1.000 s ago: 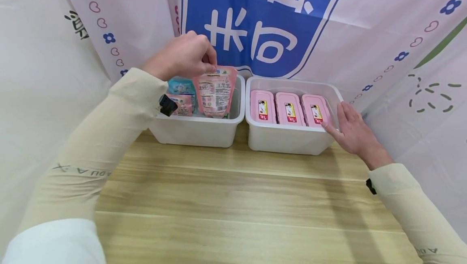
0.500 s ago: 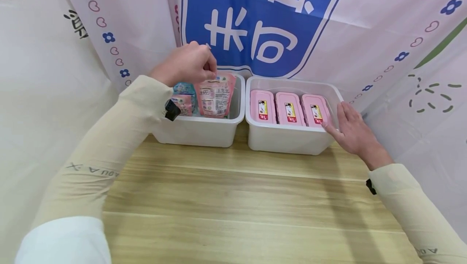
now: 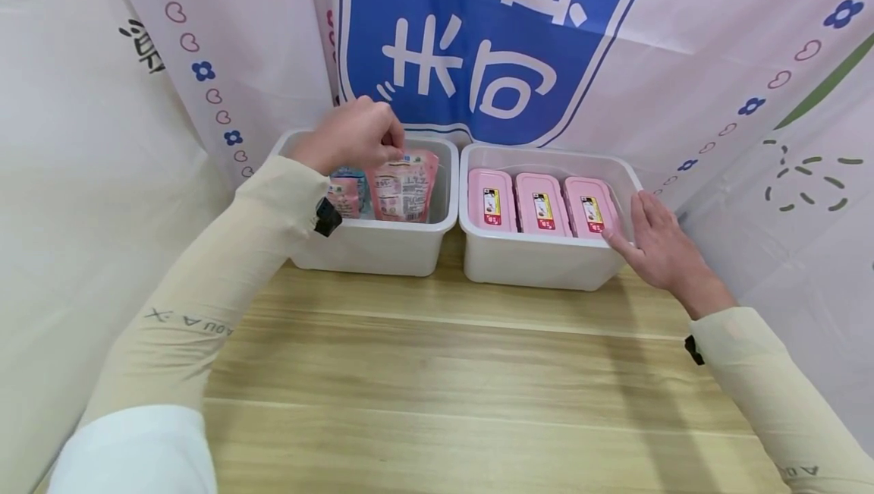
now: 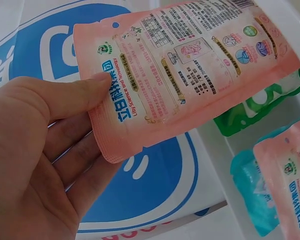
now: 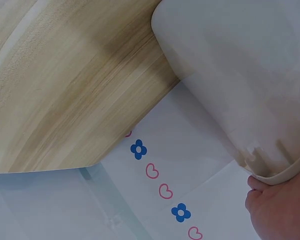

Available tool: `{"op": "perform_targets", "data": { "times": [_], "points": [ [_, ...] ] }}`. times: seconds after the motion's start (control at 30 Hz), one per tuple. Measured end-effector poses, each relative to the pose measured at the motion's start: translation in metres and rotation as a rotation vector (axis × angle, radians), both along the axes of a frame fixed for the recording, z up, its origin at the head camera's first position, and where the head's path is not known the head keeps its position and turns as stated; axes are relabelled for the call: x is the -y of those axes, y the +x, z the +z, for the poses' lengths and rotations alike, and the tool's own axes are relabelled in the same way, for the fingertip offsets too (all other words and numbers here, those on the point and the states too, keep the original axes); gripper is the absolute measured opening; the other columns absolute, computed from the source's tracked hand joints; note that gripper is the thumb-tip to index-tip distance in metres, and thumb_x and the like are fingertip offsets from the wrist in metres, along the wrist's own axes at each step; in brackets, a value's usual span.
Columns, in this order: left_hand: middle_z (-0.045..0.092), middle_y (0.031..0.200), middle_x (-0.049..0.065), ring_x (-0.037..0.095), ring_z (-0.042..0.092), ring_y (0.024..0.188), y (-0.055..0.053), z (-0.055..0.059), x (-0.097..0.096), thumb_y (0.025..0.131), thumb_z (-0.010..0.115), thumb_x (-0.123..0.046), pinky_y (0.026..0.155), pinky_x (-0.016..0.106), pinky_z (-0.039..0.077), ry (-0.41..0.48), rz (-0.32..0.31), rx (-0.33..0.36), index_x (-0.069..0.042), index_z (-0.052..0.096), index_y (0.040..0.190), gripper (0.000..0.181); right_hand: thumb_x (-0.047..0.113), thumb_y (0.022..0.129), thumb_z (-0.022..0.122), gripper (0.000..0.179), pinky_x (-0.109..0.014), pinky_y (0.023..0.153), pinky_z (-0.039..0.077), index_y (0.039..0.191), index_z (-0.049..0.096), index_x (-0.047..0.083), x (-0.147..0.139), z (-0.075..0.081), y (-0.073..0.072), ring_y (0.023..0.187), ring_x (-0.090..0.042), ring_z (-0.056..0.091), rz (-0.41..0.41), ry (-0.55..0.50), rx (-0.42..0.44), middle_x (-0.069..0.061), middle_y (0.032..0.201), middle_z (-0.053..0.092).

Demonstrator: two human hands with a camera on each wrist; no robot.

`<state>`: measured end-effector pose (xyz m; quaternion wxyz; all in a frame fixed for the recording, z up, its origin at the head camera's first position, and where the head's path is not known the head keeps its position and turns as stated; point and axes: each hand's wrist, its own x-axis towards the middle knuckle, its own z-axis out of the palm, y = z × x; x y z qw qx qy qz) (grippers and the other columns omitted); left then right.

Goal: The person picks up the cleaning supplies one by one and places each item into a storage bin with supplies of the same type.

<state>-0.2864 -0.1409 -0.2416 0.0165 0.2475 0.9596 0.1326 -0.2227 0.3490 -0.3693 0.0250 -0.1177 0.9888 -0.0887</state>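
Note:
My left hand [image 3: 355,137] pinches the top edge of a pink Liby detergent pouch [image 3: 404,187], thumb on the printed face in the left wrist view. The pouch hangs upright, its lower part inside the left white bin [image 3: 362,247]. In that bin stand another pink pouch [image 4: 290,175], a blue pouch [image 4: 255,192] and a green pouch [image 4: 262,102]. My right hand [image 3: 658,243] rests on the right white bin [image 3: 539,262] at its front right corner, fingers extended along the rim. Three pink-lidded boxes [image 3: 542,204] stand in a row inside that bin.
Both bins stand side by side at the back of the wood-grain table [image 3: 444,365]. Behind them hangs a printed cloth [image 3: 560,61] with a blue panel and white characters. Pale cloth also closes off the left and right sides.
My left hand has lowered the pink pouch deeper into the left bin, moving down and slightly right with the arm. My right hand has stayed on the right bin.

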Motion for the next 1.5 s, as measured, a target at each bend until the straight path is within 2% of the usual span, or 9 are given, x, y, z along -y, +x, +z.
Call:
{"op": "perform_targets", "data": {
  "times": [0.53, 0.73, 1.03, 1.23, 1.5],
  "points": [
    [0.080, 0.099, 0.011, 0.026, 0.067, 0.087, -0.007, -0.025, 0.000, 0.101, 0.069, -0.014, 0.082, 0.037, 0.058, -0.002, -0.013, 0.006, -0.009, 0.083, 0.106, 0.016, 0.065, 0.108, 0.030, 0.098, -0.070, 0.130, 0.004, 0.166, -0.009, -0.004, 0.000, 0.000, 0.002, 0.163, -0.049, -0.005, -0.005, -0.003, 0.001, -0.028, 0.175, -0.012],
    [0.080, 0.099, 0.010, 0.025, 0.066, 0.088, -0.009, -0.035, 0.000, 0.100, 0.069, -0.012, 0.081, 0.037, 0.058, 0.001, -0.023, -0.019, -0.009, 0.084, 0.102, 0.015, 0.063, 0.109, 0.028, 0.096, -0.069, 0.131, 0.004, 0.165, -0.011, -0.005, -0.001, 0.000, 0.002, 0.163, -0.050, -0.006, 0.002, 0.008, 0.009, -0.029, 0.174, -0.013],
    [0.080, 0.103, 0.009, 0.026, 0.064, 0.093, -0.012, -0.045, -0.002, 0.100, 0.070, -0.014, 0.088, 0.038, 0.056, -0.023, 0.011, -0.005, -0.010, 0.084, 0.105, 0.015, 0.063, 0.109, 0.029, 0.097, -0.070, 0.130, 0.005, 0.165, -0.008, -0.005, -0.001, -0.001, 0.002, 0.163, -0.050, -0.003, -0.004, 0.007, -0.002, -0.029, 0.175, -0.011],
    [0.081, 0.099, 0.009, 0.024, 0.067, 0.091, -0.011, -0.051, -0.002, 0.099, 0.072, -0.013, 0.084, 0.040, 0.058, -0.009, -0.008, -0.031, -0.010, 0.085, 0.100, 0.014, 0.063, 0.109, 0.031, 0.097, -0.070, 0.130, 0.005, 0.165, -0.007, -0.007, -0.001, 0.000, 0.002, 0.163, -0.051, -0.002, 0.000, 0.001, -0.006, -0.031, 0.174, -0.007],
    [0.081, 0.098, 0.009, 0.024, 0.069, 0.090, -0.010, -0.057, -0.001, 0.099, 0.072, -0.012, 0.084, 0.041, 0.059, 0.003, -0.019, -0.038, -0.009, 0.085, 0.099, 0.014, 0.060, 0.110, 0.030, 0.095, -0.069, 0.131, 0.003, 0.164, -0.010, -0.007, -0.003, 0.000, -0.002, 0.162, -0.052, -0.005, 0.012, 0.004, 0.008, -0.032, 0.174, -0.012]
  ]
}}
